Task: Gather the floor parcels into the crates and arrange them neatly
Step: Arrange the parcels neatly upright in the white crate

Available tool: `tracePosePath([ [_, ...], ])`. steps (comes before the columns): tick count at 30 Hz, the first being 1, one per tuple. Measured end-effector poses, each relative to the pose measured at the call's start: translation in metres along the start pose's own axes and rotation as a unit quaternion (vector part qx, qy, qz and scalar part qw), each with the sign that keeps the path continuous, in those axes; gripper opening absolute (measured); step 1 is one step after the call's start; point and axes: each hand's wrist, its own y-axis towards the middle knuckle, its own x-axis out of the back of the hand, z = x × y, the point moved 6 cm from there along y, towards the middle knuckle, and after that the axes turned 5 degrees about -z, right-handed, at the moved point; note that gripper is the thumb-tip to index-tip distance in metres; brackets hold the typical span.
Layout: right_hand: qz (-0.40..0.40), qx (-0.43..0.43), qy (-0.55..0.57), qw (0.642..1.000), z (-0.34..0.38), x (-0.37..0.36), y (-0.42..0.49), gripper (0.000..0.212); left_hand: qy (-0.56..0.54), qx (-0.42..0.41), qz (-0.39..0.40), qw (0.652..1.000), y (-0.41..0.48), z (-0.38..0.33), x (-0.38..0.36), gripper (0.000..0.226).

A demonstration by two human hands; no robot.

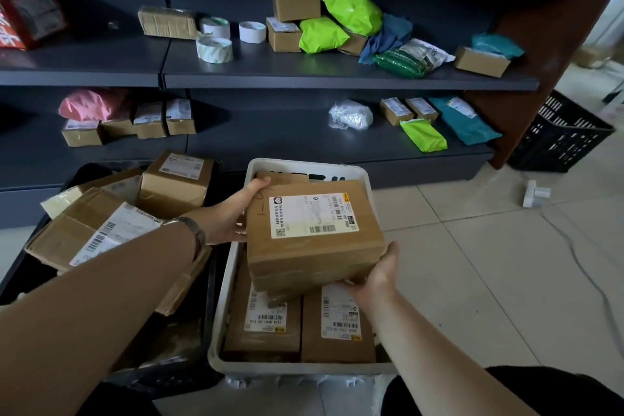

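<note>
Head view shows the parcel (314, 233) held above the white crate (221, 307), over its middle, with its long side running across the crate from left wall to right wall. The left hand (233, 213) grips the parcel's far-left edge, and the right hand (378, 273) cups it from under the near-right corner. Two boxes (266, 324) already lie side by side at the crate's near end. The free room seems to be straight below and toward the far wall, so I'd say it goes down from here. A black crate (175, 376) of parcels stands just beside on the left.
</note>
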Motion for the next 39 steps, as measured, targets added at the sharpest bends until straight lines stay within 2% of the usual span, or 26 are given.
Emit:
tracePosePath([
  [2,0.001,0.029,-0.040,0.999,0.018,-0.002,0.002,0.060,-0.016,-0.006,0.026,1.000,0.000,-0.006,-0.004,0.060],
  [5,0.007,0.053,-0.064,0.997,0.038,-0.006,0.006,0.053,-0.055,-0.010,0.022,0.998,0.005,-0.008,-0.013,0.046],
  [9,0.044,0.067,-0.006,0.997,0.076,-0.018,0.024,0.070,-0.117,-0.014,0.021,0.993,0.015,-0.017,-0.042,0.062],
  [12,0.081,0.075,0.021,0.994,0.114,-0.036,0.043,0.075,-0.170,-0.032,-0.026,0.985,0.028,-0.030,-0.063,0.047],
  [14,0.093,0.077,0.022,0.992,0.137,-0.051,0.057,0.079,-0.210,-0.030,-0.024,0.977,0.041,-0.034,-0.075,0.042],
  [19,0.058,0.044,-0.079,0.994,0.141,-0.069,0.108,0.087,-0.256,0.032,-0.006,0.966,0.084,-0.013,-0.085,0.067],
  [22,0.045,0.010,-0.131,0.990,0.117,-0.075,0.133,0.095,-0.262,0.065,-0.005,0.963,0.107,0.014,-0.078,0.069],
  [24,0.024,0.023,-0.161,0.986,0.108,-0.079,0.152,0.098,-0.279,0.082,-0.005,0.957,0.114,0.023,-0.068,0.064],
  [27,-0.014,0.079,-0.165,0.983,0.103,-0.092,0.158,0.096,-0.312,0.112,-0.024,0.943,0.128,0.028,-0.060,0.071],
  [29,-0.091,0.179,-0.162,0.966,0.112,-0.097,0.146,0.078,-0.280,0.109,-0.059,0.952,0.124,0.022,-0.067,0.067],
  [31,-0.128,0.247,-0.167,0.946,0.117,-0.102,0.139,0.063,-0.245,0.098,-0.108,0.959,0.117,0.019,-0.080,0.068],
  [34,-0.076,0.277,-0.242,0.927,0.113,-0.113,0.138,0.062,-0.211,0.095,-0.139,0.963,0.119,0.027,-0.096,0.097],
  [35,-0.043,0.277,-0.280,0.918,0.111,-0.118,0.135,0.066,-0.164,0.079,-0.148,0.972,0.121,0.029,-0.095,0.096],
  [37,0.013,0.254,-0.354,0.900,0.104,-0.118,0.141,0.073,-0.059,0.016,-0.146,0.987,0.119,0.025,-0.094,0.067],
  [39,0.056,0.233,-0.424,0.873,0.092,-0.107,0.150,0.056,0.010,-0.047,-0.114,0.992,0.120,0.020,-0.098,0.043],
])
